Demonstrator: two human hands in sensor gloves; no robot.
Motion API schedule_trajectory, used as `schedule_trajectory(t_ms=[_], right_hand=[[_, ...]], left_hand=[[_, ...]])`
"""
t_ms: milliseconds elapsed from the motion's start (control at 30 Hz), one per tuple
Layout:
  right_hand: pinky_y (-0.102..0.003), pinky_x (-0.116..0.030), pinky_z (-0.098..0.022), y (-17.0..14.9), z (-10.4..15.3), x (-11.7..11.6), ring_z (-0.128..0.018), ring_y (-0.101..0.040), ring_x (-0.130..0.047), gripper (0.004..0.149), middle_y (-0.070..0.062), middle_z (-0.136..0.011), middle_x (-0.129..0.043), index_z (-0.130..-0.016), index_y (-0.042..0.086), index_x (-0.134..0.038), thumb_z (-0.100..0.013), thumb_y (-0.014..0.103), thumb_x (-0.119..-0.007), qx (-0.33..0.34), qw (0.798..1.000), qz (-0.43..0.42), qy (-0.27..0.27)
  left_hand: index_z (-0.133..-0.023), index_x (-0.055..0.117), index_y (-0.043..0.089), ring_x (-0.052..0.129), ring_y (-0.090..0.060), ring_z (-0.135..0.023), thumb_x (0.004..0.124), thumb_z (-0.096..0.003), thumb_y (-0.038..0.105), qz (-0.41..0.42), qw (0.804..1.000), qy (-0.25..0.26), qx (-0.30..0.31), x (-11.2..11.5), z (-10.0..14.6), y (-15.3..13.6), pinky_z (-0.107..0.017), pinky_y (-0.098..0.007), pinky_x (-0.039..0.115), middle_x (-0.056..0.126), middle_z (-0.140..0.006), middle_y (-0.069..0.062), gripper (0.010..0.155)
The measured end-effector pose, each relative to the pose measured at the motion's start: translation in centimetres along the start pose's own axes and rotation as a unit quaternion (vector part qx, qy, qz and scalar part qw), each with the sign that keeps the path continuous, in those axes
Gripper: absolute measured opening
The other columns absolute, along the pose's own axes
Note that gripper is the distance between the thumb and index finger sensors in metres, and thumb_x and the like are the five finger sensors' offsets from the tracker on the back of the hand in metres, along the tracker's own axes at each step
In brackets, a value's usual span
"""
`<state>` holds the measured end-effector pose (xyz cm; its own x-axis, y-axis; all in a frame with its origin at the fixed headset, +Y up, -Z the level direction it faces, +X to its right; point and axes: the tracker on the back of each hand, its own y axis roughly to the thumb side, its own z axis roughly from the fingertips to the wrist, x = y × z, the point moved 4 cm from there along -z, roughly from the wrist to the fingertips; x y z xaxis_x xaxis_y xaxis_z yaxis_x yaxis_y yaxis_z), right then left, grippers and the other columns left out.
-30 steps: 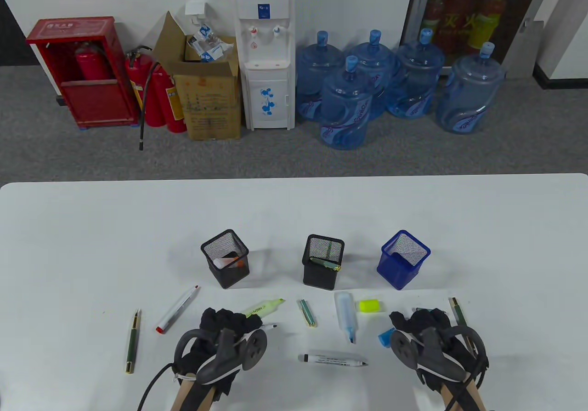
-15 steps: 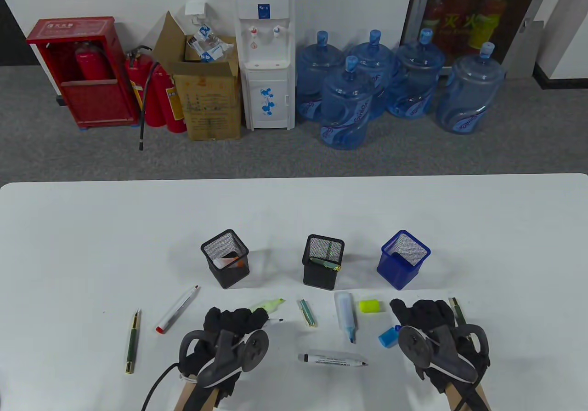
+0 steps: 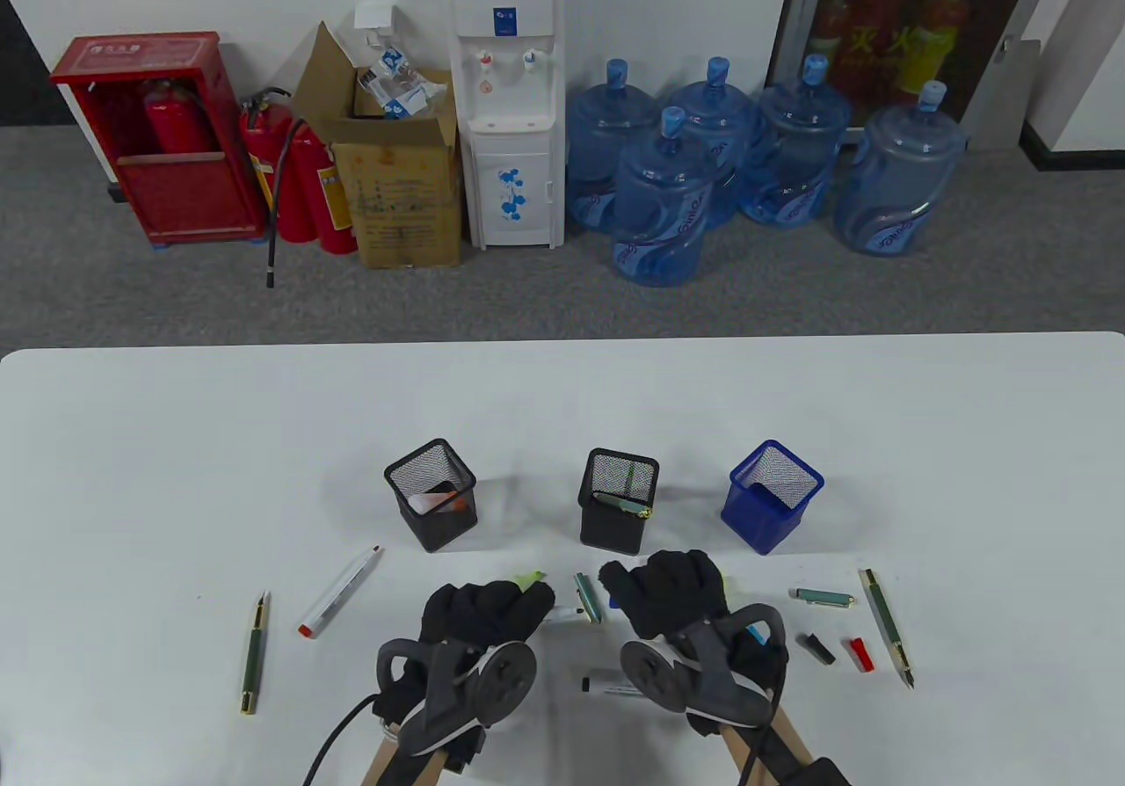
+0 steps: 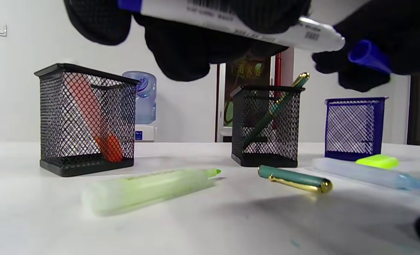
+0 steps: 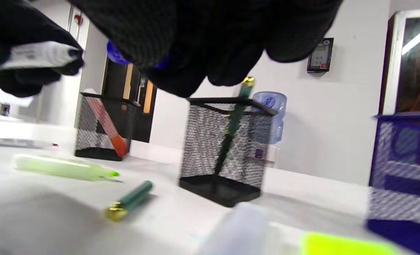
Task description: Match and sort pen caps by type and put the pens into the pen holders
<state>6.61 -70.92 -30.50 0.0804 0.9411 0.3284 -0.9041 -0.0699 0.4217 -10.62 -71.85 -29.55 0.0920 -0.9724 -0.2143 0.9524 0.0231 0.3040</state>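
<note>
My left hand (image 3: 514,603) grips a white marker (image 4: 238,23) with a blue end, held level above the table. My right hand (image 3: 655,588) pinches a blue cap (image 4: 369,56) just off the marker's tip; in the right wrist view the blue cap (image 5: 119,51) faces the marker (image 5: 36,55). Three mesh holders stand behind. The left black holder (image 3: 431,505) has an orange highlighter in it. The middle black holder (image 3: 618,500) has a green pen. The blue holder (image 3: 772,496) shows nothing inside. A green highlighter (image 4: 149,187) lies uncapped under my left hand.
On the table lie a green cap (image 3: 589,597), a black marker (image 3: 615,689), a blue highlighter (image 4: 373,175) and a yellow cap (image 4: 378,161). At the right are a green cap (image 3: 824,597), green pen (image 3: 888,628), black cap (image 3: 819,648) and red cap (image 3: 861,654). At the left are a red-capped pen (image 3: 338,593) and green pen (image 3: 254,652).
My right hand has swung left to the table's middle, uncovering the caps at the right. My left hand has shifted right with the white marker, and the two hands now meet.
</note>
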Motion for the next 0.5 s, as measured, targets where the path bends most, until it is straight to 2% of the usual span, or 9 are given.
schedule_trajectory(t_ms=[100,167,233,333,500], right_hand=[[-0.058,-0.072,-0.068,0.3,0.2,-0.6,-0.084,-0.027,-0.087,0.055,0.006,-0.083,-0.095,-0.095,0.034,-0.073,-0.04,0.033,-0.071,-0.002,1.0,-0.013,0.008],[-0.057,-0.073,-0.068,0.1,0.3,-0.3,-0.083,-0.026,-0.088,0.055,0.006,-0.083,-0.095,-0.095,0.034,-0.073,-0.04,0.034,-0.07,-0.008,1.0,-0.028,-0.005],[-0.058,-0.071,-0.069,0.3,0.3,-0.5,-0.085,-0.027,-0.087,0.055,0.006,-0.084,-0.094,-0.095,0.034,-0.073,-0.041,0.033,-0.07,-0.006,0.999,-0.045,0.014],[-0.057,-0.073,-0.068,0.7,0.4,-0.5,-0.084,-0.026,-0.088,0.054,0.006,-0.083,-0.095,-0.095,0.035,-0.074,-0.04,0.034,-0.07,0.002,1.0,-0.024,0.005],[-0.054,-0.08,-0.065,0.6,0.6,-0.5,-0.082,-0.026,-0.09,0.054,0.006,-0.082,-0.096,-0.094,0.034,-0.074,-0.04,0.033,-0.069,-0.004,0.996,-0.084,0.014]], left_hand=[[-0.097,0.067,0.044,0.093,-0.021,-0.077,0.067,-0.0432,0.033,0.002,1.0,-0.006,0.001,0.5,0.0,0.2,-0.072,-0.057,0.068,0.08,-0.095,0.008,0.055],[-0.097,0.067,0.044,0.093,-0.021,-0.078,0.067,-0.0433,0.033,0.003,1.0,-0.011,0.002,0.7,0.0,0.4,-0.073,-0.057,0.068,0.079,-0.095,0.008,0.055],[-0.097,0.066,0.044,0.093,-0.021,-0.078,0.066,-0.0433,0.033,-0.002,1.0,-0.007,0.006,0.7,0.0,0.7,-0.072,-0.057,0.068,0.08,-0.095,0.008,0.055],[-0.097,0.066,0.044,0.093,-0.02,-0.077,0.066,-0.0432,0.033,0.005,1.0,-0.007,0.008,0.8,0.1,1.0,-0.072,-0.056,0.068,0.079,-0.095,0.01,0.055],[-0.097,0.066,0.042,0.093,-0.02,-0.077,0.066,-0.0433,0.032,0.003,1.0,-0.003,0.019,0.7,0.3,1.8,-0.072,-0.056,0.069,0.079,-0.095,0.008,0.055]])
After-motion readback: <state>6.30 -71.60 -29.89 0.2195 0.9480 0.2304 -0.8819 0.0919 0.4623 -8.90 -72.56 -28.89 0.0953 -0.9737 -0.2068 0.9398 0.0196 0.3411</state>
